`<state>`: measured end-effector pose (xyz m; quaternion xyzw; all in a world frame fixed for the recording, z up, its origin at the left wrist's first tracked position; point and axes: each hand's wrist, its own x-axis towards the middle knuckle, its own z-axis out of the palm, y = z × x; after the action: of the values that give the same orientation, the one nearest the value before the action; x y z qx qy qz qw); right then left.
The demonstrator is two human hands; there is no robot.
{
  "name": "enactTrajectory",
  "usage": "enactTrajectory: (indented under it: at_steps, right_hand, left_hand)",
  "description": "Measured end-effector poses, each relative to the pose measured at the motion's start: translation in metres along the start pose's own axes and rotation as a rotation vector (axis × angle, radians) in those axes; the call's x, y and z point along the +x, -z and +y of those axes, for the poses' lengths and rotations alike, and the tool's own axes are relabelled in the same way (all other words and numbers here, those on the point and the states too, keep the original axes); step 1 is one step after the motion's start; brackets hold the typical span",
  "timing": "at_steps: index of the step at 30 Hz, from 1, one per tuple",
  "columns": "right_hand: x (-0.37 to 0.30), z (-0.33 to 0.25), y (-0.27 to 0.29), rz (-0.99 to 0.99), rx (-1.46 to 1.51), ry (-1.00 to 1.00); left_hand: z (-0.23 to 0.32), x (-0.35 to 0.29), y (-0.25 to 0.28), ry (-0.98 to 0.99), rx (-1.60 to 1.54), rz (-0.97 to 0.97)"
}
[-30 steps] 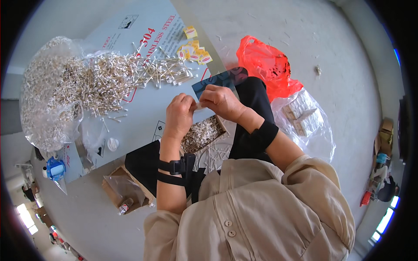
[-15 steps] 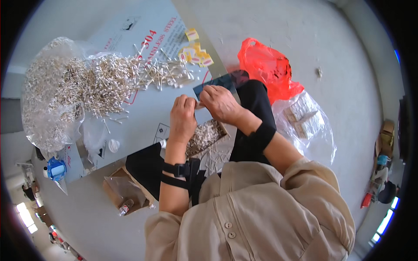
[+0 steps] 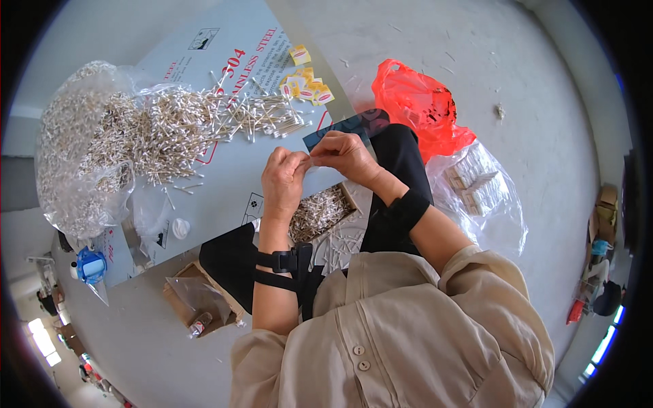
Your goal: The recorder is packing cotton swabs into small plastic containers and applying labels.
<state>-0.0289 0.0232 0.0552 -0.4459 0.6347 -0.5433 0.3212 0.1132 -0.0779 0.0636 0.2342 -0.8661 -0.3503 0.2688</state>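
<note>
Cotton swabs (image 3: 173,126) on the table (image 3: 231,182)

The pale scrap (image 3: 311,162) between the left grip (image 3: 281,179) and right grip (image 3: 347,159) is mostly hidden, too small to identify.

A smooth pale-grey floor (image 3: 544,136) opens out from 12 to 3 o'clock, meeting a pale wall (image 3: 578,47) at 2 o'clock. A table (image 3: 170,64) with a blue-grey top spreads toward 10 o'clock. Brown boxes (image 3: 605,214) stand near the edge at 3 o'clock. Windows glow white at 8 o'clock (image 3: 42,342) and 4 o'clock (image 3: 602,347), and soft, even light covers the floor.
</note>
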Motion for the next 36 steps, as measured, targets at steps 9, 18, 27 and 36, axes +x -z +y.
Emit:
enactTrajectory:
  at_steps: [9, 18, 27, 36]
  right_hand:
    - [0.0, 0.001, -0.001, 0.055, -0.12, 0.056]
    - [0.0, 0.009, -0.012, 0.077, 0.136, -0.229]
    - [-0.004, 0.003, -0.013, 0.104, 0.012, -0.025]
    - [-0.008, 0.006, -0.017, 0.163, 0.002, -0.084]
  left_hand:
    - [-0.005, 0.004, -0.003, 0.051, -0.025, -0.013]
    - [-0.012, 0.007, -0.009, 0.349, -0.233, -0.102]
    - [-0.013, 0.005, -0.004, 0.393, -0.336, -0.131]
    - [-0.011, -0.009, -0.007, 0.402, -0.355, -0.025]
